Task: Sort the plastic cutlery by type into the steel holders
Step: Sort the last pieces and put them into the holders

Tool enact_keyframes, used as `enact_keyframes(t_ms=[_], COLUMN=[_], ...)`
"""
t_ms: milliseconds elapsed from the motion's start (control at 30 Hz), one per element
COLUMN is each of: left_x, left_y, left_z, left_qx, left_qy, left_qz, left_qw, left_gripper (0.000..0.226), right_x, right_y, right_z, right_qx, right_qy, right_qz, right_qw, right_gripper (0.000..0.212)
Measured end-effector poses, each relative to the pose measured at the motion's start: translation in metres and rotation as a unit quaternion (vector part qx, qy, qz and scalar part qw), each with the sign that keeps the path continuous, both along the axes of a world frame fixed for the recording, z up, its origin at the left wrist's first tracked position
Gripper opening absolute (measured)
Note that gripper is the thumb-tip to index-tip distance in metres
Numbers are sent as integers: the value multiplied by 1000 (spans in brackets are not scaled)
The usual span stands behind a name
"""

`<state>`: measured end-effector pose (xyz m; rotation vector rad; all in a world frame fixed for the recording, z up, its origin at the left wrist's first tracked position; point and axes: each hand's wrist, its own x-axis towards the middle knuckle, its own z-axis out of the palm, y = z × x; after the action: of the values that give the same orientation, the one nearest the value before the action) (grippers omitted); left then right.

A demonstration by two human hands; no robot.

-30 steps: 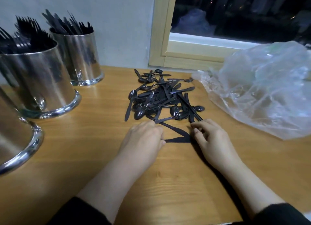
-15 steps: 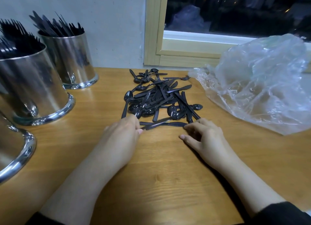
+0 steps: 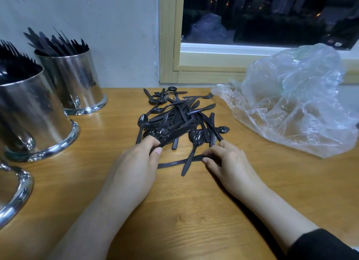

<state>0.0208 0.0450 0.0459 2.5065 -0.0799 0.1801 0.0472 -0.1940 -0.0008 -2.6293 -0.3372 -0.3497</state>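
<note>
1. Sorting at a wooden table [image 3: 194,211], seen from the head camera: a person's two bare hands work the near side of a heap of black plastic cutlery [image 3: 180,117] that lies toward the far edge, below a window frame [image 3: 169,46].

2. Left hand [image 3: 136,162]: fingers and thumb curled, pinching the handle end of a knife [image 3: 174,134] whose blade still rests across the heap's near side.

3. Right hand [image 3: 227,162]: fingertips pinch one end of a second knife [image 3: 174,162], which lies flat on bare wood just nearer than the heap, with a spoon [image 3: 192,152] crossing over it.

4. Three steel holders stand along the left edge: the one at the far left corner [image 3: 77,81] bristles with knife-like handles, the middle one [image 3: 35,114] holds forks, and only the rim of the nearest [image 3: 17,191] shows, its contents out of sight.

5. A crumpled clear plastic bag [image 3: 291,104] sits at the far right, touching nothing in the heap that can be made out.

6. Doing this step well, by the look of it: draw each knife out along its own length so the light pieces on top are not flicked away; slide the flat knife clear of the spoon before lifting; gather both knives with blades pointing the same way.

7. Likely destination is the far-left holder; the risk is a spoon or fork riding along, so a glance at the bundle before dropping it in would pay.
</note>
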Motion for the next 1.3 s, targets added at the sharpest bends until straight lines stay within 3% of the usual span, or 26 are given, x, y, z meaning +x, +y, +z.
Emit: enact_keyframes(t_ms=[167, 400, 533, 667, 800, 1067, 1300], left_x=[0, 2, 0, -3, -6, -9, -10], left_y=[-4, -3, -5, -6, -4, -5, -5], left_z=[-1, 0, 2, 3, 3, 4, 4], left_qx=[-7, -26, -30, -39, -45, -46, -57], left_qy=[-6, -17, -22, -27, -34, -22, -30], left_qz=[-9, -10, -9, -13, -14, -20, -27], left_qw=[1000, 999, 999, 999, 998, 998, 998], left_gripper=[15, 16, 17, 19, 20, 20, 21], right_x=[4, 15, 19, 13, 10, 15, 14], right_y=[-6, -8, -2, 1, 0, 13, 14], right_z=[8, 32, 43, 39, 38, 54, 53], right_qx=[-40, -56, -68, -47, -6, -73, 45], right_qy=[55, 154, 207, 203, 203, 263, 203], right_qz=[23, 46, 43, 32, 1, -4, -15], right_qw=[997, 985, 975, 977, 979, 962, 978], right_gripper=[34, 11, 11, 8, 20, 15, 14])
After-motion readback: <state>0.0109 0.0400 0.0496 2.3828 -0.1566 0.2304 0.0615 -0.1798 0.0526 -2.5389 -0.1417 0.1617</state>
